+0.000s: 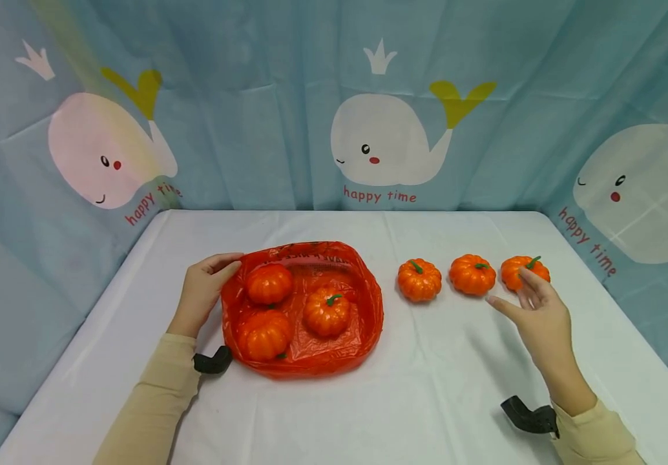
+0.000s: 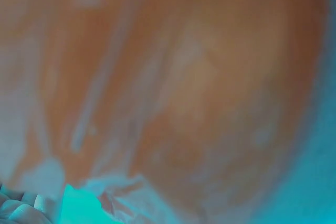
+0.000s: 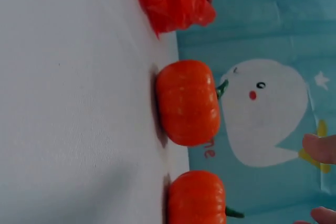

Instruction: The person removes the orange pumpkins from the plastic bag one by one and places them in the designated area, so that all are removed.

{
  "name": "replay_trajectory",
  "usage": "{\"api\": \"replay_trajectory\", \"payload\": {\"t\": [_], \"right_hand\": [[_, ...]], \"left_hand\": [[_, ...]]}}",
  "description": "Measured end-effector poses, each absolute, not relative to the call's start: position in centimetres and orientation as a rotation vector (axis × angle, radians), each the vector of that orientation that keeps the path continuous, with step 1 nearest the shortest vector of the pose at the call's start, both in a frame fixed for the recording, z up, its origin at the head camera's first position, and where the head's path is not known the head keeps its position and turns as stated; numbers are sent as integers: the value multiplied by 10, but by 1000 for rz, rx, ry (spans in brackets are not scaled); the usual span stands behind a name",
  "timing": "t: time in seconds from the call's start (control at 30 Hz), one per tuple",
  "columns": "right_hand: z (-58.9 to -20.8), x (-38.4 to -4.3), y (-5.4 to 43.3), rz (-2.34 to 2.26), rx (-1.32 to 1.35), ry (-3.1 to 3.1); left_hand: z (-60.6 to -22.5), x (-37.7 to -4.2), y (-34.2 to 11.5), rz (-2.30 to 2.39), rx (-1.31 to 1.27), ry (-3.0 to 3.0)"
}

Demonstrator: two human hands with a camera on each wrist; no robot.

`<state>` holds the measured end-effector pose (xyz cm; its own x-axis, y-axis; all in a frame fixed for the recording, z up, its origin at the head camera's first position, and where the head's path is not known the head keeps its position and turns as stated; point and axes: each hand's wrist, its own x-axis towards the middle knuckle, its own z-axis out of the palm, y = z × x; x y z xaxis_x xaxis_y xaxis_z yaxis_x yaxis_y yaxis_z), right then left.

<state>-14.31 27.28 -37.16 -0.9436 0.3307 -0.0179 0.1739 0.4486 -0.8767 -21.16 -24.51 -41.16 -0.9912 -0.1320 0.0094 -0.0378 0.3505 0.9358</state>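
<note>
A red plastic bag (image 1: 311,367) lies spread open on the table with three small orange pumpkins inside, one of them at its right (image 1: 327,312). My left hand (image 1: 203,290) holds the bag's rim at the upper left; its wrist view is blurred and filled by the bag (image 2: 105,103). To the bag's right stand three more pumpkins in a row: a left one (image 1: 419,280), a middle one (image 1: 472,275) and a right one (image 1: 514,271). Over the right pumpkin hovers my right hand (image 1: 546,323), thumb and fingers apart, partly covering it. Its fingertips (image 3: 321,148) edge into the right wrist view.
A white cloth covers the table (image 1: 369,413). Behind and at both sides hangs a light blue curtain (image 1: 264,142) printed with whales. Black curved pieces (image 1: 528,416) stick out at both wrists.
</note>
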Motion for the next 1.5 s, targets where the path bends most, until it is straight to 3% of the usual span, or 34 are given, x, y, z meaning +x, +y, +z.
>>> {"api": "replay_trajectory", "payload": {"t": [0.23,0.73,1.13,1.5], "right_hand": [[-369,-142,245,1599,-184,-2543],[-368,-133,187,1838,135,-2538],[-377,-144,135,1888,382,-2573],[-388,-157,89,1975,343,-2670]], "left_hand": [[-413,-211,-246,-1739,147,-2497],[-412,-212,-245,-1747,143,-2498],[-413,-212,-245,-1775,146,-2491],[-412,-211,-244,-1772,144,-2495]]}}
